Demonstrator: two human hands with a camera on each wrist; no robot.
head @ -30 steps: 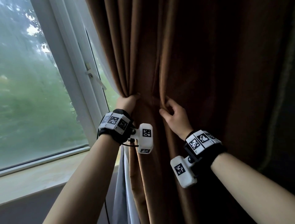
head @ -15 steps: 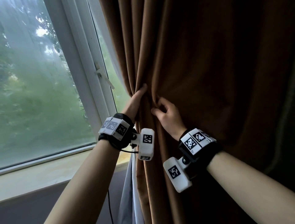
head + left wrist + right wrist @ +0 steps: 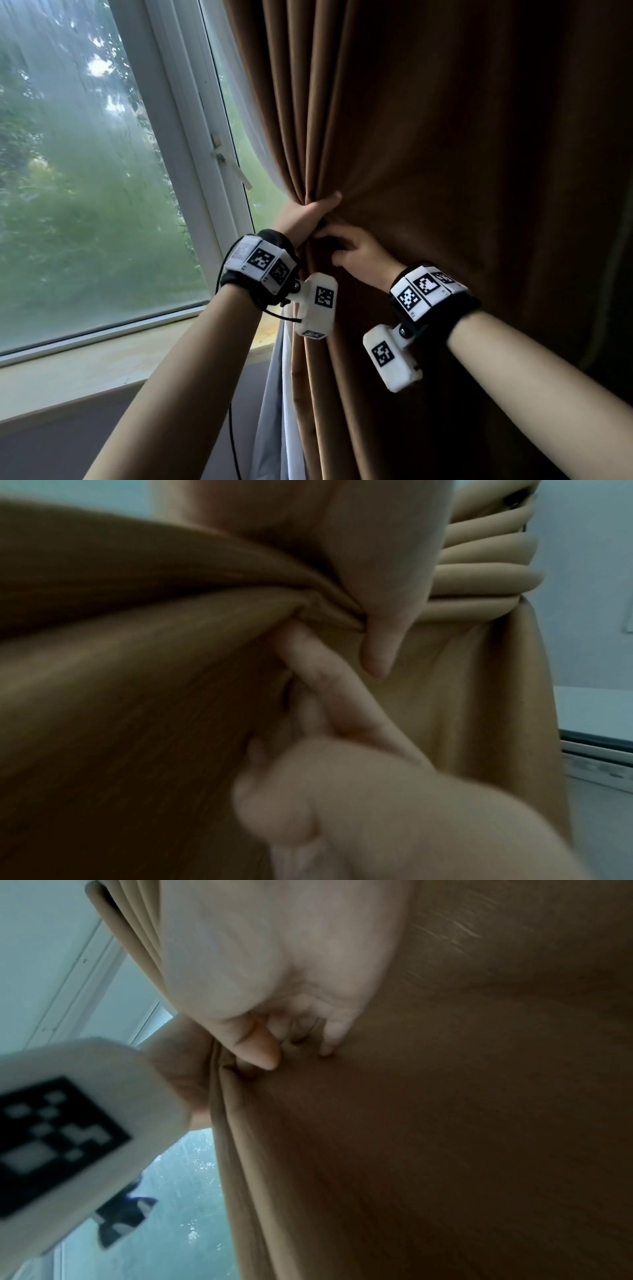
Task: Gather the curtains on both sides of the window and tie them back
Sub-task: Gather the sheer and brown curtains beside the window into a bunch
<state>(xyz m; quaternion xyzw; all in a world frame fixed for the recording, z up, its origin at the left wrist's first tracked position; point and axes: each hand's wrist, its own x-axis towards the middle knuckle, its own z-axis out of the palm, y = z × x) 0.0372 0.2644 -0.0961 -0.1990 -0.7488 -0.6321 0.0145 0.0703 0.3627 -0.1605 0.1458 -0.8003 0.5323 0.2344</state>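
Beside the window frame (image 3: pixel 191 178), left hand (image 3: pixel 305 216) clamps the brown curtain (image 3: pixel 445 154) folds while right hand (image 3: pixel 356 250) apparently pinches the next pleat; ungathered cloth could slip free.

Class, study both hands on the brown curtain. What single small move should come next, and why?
Probably the right hand should draw the next fold leftward into the left hand. The left hand grips only the bunched pleats at the brown curtain's window edge; the fabric to the right hangs ungathered, and no tie-back shows.
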